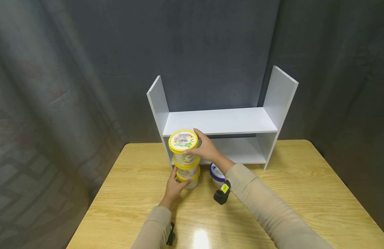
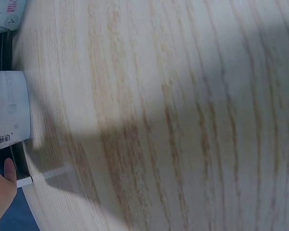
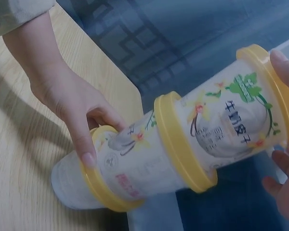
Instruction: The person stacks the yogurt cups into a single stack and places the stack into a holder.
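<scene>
Three white tubs with yellow lids are stacked in front of the shelf's left end. My right hand (image 1: 206, 150) grips the top tub (image 1: 183, 141) at its lid, fingers and thumb on opposite sides. Below it, the middle tub (image 3: 132, 163) stands on the bottom tub (image 3: 70, 185). My left hand (image 1: 174, 186) holds the stack low down, thumb and fingers around the bottom tub's lid and the middle tub's base. In the right wrist view, the left thumb (image 3: 88, 156) lies against that lower yellow rim. Only part of the left hand shows in the left wrist view.
A white two-level shelf (image 1: 220, 121) with tall side panels stands at the back of the wooden table (image 1: 133, 193). Beside the stack, partly behind my right wrist, sits a tub with a blue lid (image 1: 216, 171). Dark curtains (image 1: 210, 52) hang behind and at both sides.
</scene>
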Available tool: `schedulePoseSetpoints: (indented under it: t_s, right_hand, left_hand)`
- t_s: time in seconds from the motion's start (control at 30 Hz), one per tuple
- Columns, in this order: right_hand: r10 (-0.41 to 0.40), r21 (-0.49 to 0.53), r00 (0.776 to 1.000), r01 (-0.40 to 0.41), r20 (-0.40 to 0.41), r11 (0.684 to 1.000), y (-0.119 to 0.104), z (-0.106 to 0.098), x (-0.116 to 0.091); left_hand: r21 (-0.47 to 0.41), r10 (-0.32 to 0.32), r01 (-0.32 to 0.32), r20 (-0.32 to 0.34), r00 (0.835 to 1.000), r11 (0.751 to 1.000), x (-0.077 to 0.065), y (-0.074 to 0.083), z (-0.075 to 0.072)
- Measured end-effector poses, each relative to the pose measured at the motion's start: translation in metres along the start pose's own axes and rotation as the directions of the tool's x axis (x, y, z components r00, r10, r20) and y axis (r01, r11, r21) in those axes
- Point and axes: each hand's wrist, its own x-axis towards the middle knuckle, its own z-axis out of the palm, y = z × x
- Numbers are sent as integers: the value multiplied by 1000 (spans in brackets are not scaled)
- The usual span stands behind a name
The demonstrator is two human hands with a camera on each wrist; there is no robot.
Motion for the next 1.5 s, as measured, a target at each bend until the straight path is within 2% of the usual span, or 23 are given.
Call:
schedulePoseSetpoints:
  t_s: [0.27,0.5,0.63,0.77,0.93,1.17,1.3,1.5]
  right_hand:
    - [-8,7,1000,8,-23,1000,16,-12,-6]
    - [-33,-9,997,33,-71,999,36,-23,-22]
    - [-44,4,995,44,-87,999,47,-28,-29]
    - [-46,10,995,47,-89,999,56,-31,-36]
    - [-14,3,995,14,-95,1000,67,-32,-44]
    - [38,22,992,-36,-118,999,85,-32,-55]
    - [77,45,988,-71,-131,996,100,-30,-60]
    - [155,9,978,-155,-139,988,122,-28,-66]
  left_hand:
    - [28,9,-9,-8,1000,1000,0,0,0]
    - [14,-65,65,-24,998,998,1,3,1]
    - [25,-57,58,-33,998,998,2,1,0]
    - [19,-85,86,-40,996,996,2,2,-1]
    - [15,-89,89,-46,995,996,2,2,-2]
    - [-7,-104,103,-23,994,995,1,3,-1]
    - [3,-83,83,-27,996,997,-1,4,-1]
    - [38,-55,56,-23,998,998,-2,3,0]
